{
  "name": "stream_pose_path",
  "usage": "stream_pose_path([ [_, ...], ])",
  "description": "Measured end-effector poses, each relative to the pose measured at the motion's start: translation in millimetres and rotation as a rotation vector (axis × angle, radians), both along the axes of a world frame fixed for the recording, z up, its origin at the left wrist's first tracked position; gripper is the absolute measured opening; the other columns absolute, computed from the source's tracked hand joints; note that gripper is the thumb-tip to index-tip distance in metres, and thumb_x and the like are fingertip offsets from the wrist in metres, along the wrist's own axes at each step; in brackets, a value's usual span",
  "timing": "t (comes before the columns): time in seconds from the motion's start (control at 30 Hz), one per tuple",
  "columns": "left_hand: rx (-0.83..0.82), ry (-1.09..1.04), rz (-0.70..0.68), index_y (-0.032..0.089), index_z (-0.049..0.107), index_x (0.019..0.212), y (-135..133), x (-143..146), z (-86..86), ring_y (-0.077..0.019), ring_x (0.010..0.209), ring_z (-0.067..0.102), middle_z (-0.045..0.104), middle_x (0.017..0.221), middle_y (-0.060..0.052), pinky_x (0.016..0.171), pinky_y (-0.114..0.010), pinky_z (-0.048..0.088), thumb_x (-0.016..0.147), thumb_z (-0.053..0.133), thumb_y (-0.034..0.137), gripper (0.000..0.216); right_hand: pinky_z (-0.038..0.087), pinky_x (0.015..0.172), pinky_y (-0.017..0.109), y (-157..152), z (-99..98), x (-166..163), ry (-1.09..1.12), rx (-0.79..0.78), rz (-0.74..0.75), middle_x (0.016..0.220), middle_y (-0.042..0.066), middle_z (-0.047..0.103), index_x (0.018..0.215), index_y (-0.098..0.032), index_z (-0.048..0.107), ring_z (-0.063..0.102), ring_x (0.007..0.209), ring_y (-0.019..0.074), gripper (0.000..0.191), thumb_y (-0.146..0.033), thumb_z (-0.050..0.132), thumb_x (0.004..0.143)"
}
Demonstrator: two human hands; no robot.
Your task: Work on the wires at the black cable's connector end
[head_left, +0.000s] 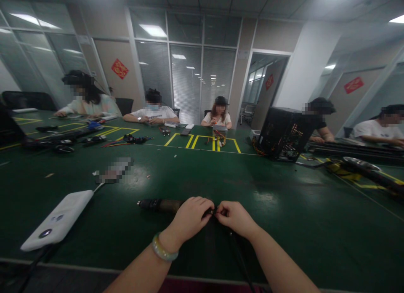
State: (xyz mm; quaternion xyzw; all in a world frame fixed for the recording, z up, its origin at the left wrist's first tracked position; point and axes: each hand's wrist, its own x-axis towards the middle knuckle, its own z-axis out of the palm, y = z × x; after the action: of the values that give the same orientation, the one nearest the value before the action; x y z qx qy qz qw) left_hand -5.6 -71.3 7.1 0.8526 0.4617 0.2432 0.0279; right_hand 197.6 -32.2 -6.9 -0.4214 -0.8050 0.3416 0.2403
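Note:
A dark cylindrical tool [160, 205], which looks like an electric screwdriver, lies sideways just above the green table, its narrow end pointing left. My left hand [195, 213] is closed around its right end, with a bracelet on the wrist. Close beside it, my right hand [235, 217] is pinched at the tool's tail; its fingertips grip what appears to be the end of a black cord [238, 255]. That cord runs down from under the right hand toward the table's near edge. The exact contact between the fingertips is too small and dark to make out.
On the green table [299, 234], a white power bank [58, 220] is cabled to a blurred phone [115, 170] at left. Cables [134, 138] and tools lie farther back. A black computer case [285, 135] stands at right. Several people sit around the far side.

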Motion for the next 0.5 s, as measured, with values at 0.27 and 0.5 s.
stream_pose_path([
  [0.27, -0.007, 0.021, 0.008, 0.022, 0.058, 0.094, -0.1, 0.0, 0.0, -0.0192, 0.092, 0.057, 0.063, 0.096, 0.0, 0.085, -0.034, 0.041, 0.086, 0.059, 0.014, 0.011, 0.038, 0.053, 0.018, 0.0, -0.2, 0.2, -0.005, 0.001, 0.001, 0.069, -0.002, 0.066, 0.079, -0.018, 0.068, 0.058, 0.061, 0.0119, 0.005, -0.02, 0.064, 0.081],
  [0.5, 0.003, 0.0, 0.007, 0.022, 0.058, 0.095, 0.0, -0.1, -2.4, -0.0198, 0.093, 0.056, 0.062, 0.096, -0.001, 0.084, -0.034, 0.041, 0.084, 0.061, 0.015, 0.013, 0.037, 0.053, 0.018, 0.8, -2.7, 0.1, 0.003, 0.001, -0.003, 0.067, -0.003, 0.064, 0.079, -0.017, 0.068, 0.056, 0.06, 0.0113, 0.005, -0.021, 0.064, 0.081],
])
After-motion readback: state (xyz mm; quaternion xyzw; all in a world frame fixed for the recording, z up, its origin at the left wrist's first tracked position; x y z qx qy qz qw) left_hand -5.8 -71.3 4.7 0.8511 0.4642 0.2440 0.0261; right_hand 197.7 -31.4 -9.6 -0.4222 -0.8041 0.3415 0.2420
